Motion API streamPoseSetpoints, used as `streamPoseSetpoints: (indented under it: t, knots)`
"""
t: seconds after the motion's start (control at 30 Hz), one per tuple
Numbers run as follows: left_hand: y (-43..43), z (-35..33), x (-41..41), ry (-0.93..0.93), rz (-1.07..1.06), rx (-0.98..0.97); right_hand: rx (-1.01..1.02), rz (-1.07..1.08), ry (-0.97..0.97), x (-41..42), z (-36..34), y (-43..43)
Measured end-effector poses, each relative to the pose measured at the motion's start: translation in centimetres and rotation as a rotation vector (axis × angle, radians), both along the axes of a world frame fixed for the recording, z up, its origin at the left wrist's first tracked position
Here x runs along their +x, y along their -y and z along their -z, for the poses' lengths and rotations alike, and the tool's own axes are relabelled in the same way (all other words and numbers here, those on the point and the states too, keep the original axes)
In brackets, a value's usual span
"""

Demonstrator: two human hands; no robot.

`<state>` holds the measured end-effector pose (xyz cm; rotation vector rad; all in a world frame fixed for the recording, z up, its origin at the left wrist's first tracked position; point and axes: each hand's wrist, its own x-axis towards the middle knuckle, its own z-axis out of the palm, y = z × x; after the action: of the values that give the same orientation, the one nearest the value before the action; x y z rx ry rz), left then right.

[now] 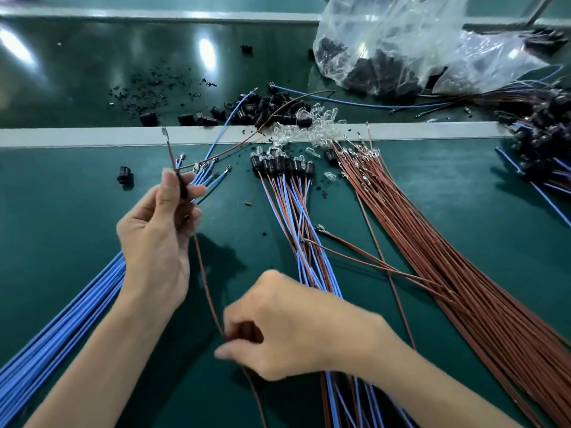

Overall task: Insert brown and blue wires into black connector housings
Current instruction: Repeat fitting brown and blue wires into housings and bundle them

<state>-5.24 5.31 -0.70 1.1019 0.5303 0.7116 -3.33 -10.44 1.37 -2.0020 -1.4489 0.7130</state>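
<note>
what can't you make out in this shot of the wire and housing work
Head view:
1. Black housing in the left hand: fingers cover most of it, so the brown wire seating is unclear.
2. Right hand: motion blur smears its pinch on that wire.
3. Plastic bag: glare and folds obscure the dark parts inside.
4. Blue wire bundle: near ends cut off by the bottom-left edge.

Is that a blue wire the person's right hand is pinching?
No, the right hand pinches a brown wire that runs up to the left hand.
</note>
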Motion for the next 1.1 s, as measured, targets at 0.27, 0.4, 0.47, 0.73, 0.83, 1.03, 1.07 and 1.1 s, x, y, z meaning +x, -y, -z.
streamPoseSetpoints:
  t: [0.27,0.4,0.47,0.73,0.83,1.03,1.07,1.1]
  knots:
    - [0.5,0.9,-0.2,-0.009,-0.174,0.458,0.067,0.187,0.435,7.9,0.4,-8.5]
    - [0.8,1.2,-0.1,-0.029,-0.151,0.571,0.033,0.194,0.443,8.6,1.4,-10.4]
    - [0.7,1.2,-0.1,-0.040,-0.136,0.603,0.060,0.190,0.471,8.4,1.5,-10.3]
    - [0.9,1.2,-0.3,-0.202,-0.112,0.894,0.261,0.306,0.677,8.3,0.7,-7.5]
    - [1.4,1.1,-0.5,-0.237,-0.053,0.971,0.414,0.475,0.617,9.2,0.1,-5.2]
    - [3.1,1.0,-0.9,-0.191,0.111,1.024,0.739,0.937,0.509,11.5,-1.5,-0.9]
    - [3.3,1.0,-0.9,-0.176,0.131,0.980,0.791,0.987,0.455,11.1,-1.6,-0.6]
    - [3.4,1.0,-0.9,-0.157,0.149,0.926,0.819,1.020,0.400,10.7,-1.5,-0.3]
